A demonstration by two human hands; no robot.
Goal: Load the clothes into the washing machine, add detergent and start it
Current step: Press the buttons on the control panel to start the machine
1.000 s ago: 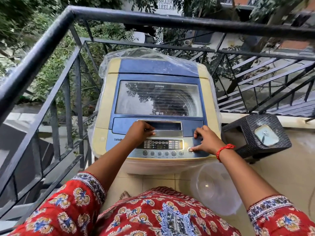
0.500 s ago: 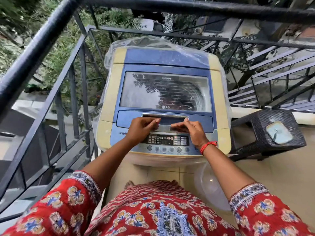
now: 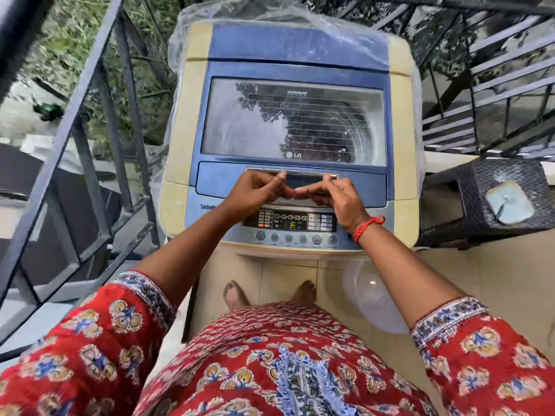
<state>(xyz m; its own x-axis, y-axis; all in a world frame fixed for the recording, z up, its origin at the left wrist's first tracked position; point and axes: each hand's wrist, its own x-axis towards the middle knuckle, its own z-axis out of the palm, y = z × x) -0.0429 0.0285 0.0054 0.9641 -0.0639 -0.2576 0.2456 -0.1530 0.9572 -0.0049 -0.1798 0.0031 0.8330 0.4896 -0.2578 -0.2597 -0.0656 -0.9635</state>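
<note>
Tiled floor [image 3: 495, 283], washing machine [image 3: 288, 55], stool [image 3: 468, 211], plastic lid [image 3: 372, 298]

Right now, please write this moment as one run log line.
lid: closed | left hand, right hand: at lid handle | display: lit

A home balcony: top-loading washing machine [image 3: 288, 121] beside black metal railing [image 3: 90, 94], tiled floor [image 3: 480, 280], trees beyond.

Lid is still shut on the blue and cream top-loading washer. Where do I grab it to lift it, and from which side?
Grip the silver recessed handle at the front edge of the glass-windowed lid, coming from the front, above the control panel. The recess opens toward the person, so fingers hook under its upper lip and pull up; the lid probably hinges at the back. Both the left hand and right hand are already there.
</note>
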